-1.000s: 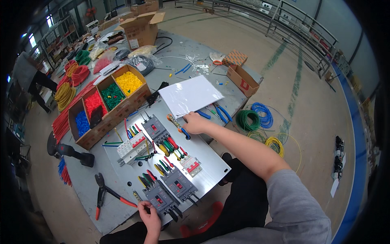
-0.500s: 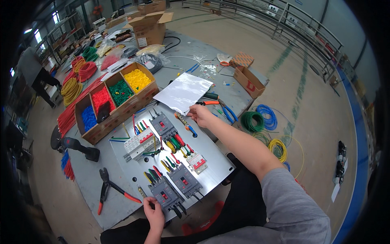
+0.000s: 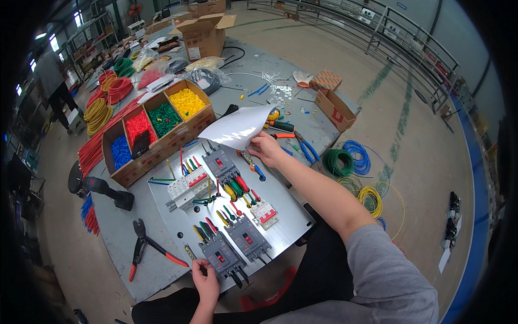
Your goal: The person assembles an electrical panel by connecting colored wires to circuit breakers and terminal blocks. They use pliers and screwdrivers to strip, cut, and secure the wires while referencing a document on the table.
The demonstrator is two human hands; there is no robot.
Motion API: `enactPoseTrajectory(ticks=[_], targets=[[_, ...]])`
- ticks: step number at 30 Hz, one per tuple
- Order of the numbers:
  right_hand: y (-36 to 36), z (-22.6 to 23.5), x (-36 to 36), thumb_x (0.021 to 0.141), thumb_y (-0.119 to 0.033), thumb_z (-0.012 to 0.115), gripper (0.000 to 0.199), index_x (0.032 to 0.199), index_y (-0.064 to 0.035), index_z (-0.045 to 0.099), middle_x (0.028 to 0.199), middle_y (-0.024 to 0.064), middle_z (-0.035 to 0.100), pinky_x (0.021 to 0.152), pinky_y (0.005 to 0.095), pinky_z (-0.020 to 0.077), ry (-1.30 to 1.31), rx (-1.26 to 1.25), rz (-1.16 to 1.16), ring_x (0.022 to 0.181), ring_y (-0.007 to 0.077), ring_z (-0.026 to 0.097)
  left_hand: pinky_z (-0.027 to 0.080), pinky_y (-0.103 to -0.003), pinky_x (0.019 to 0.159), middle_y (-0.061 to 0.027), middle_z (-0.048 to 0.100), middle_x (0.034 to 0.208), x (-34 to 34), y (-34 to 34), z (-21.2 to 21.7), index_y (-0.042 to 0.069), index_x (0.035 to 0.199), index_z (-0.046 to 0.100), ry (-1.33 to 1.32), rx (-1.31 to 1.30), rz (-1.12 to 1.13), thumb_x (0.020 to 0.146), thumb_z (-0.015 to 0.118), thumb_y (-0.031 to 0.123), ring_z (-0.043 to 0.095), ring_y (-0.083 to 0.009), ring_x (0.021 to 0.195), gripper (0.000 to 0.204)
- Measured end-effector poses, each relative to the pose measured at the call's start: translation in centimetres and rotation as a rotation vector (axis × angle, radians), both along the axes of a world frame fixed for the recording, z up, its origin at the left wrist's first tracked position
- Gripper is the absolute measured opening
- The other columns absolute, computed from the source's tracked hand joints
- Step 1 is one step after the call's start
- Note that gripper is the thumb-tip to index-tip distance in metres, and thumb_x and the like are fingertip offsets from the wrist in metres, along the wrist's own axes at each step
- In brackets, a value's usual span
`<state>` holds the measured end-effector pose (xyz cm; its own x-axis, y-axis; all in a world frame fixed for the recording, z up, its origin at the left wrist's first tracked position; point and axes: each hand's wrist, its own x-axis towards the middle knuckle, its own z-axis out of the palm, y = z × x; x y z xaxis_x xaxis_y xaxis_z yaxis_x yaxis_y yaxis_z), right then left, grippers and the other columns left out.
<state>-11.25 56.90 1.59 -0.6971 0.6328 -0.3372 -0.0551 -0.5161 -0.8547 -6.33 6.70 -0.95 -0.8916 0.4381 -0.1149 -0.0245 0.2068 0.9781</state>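
My right hand [image 3: 264,149] pinches the near corner of a white paper sheet [image 3: 237,127], which is lifted and curled above the bench. Just below that hand lies a brass terminal strip [image 3: 246,159] with wires on it. My left hand [image 3: 206,279] is closed at the lower left edge of a metal mounting plate [image 3: 286,222], beside a dark circuit breaker [image 3: 222,257]; its fingertips are hidden. More circuit breakers [image 3: 247,238] are mounted there with red, green and yellow sleeved wires. Red-switched white breakers [image 3: 189,186] stand at the plate's left; a smaller white breaker [image 3: 265,215] sits at its right.
A divided cardboard box [image 3: 156,129] holds blue, red, green and yellow caps. A cordless driver [image 3: 110,193] and a crimping tool [image 3: 145,245] lie left; pliers [image 3: 306,148] lie right. Wire coils [image 3: 353,156] rest on the floor. Someone [image 3: 54,86] stands far left.
My right hand has raised the paper's near part, and the sheet now curls upward, uncovering a yellow-handled tool behind it. My left hand stays at the plate's edge.
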Motion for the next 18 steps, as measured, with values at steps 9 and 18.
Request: enactPoseTrajectory(ticks=[9,18], targets=[[1.7,-0.7,0.1,0.106,-0.010,0.062,0.015,0.120,-0.0111,0.068,0.103,0.0033,0.071,0.074,0.0317,0.0594,-0.154,0.048,0.032,0.086,0.0138,0.068,0.045,-0.027,0.078,-0.0018,0.058,0.093,0.0,-0.1,-0.3,0.003,0.104,0.057,0.023,-0.063,-0.019,0.098,0.059,-0.002,0.052,-0.0104,0.085,0.008],[2.4,0.3,1.2,0.112,-0.018,0.056,0.023,0.128,-0.0050,0.067,0.117,0.0125,0.076,0.077,0.0357,0.0671,-0.264,0.090,0.007,0.093,0.0214,0.077,0.045,-0.028,0.079,-0.0019,0.056,0.093,0.2,-0.2,-0.5,0.004,0.103,0.057,0.026,-0.042,-0.039,0.098,0.059,-0.003,0.052,-0.0118,0.085,0.008]])
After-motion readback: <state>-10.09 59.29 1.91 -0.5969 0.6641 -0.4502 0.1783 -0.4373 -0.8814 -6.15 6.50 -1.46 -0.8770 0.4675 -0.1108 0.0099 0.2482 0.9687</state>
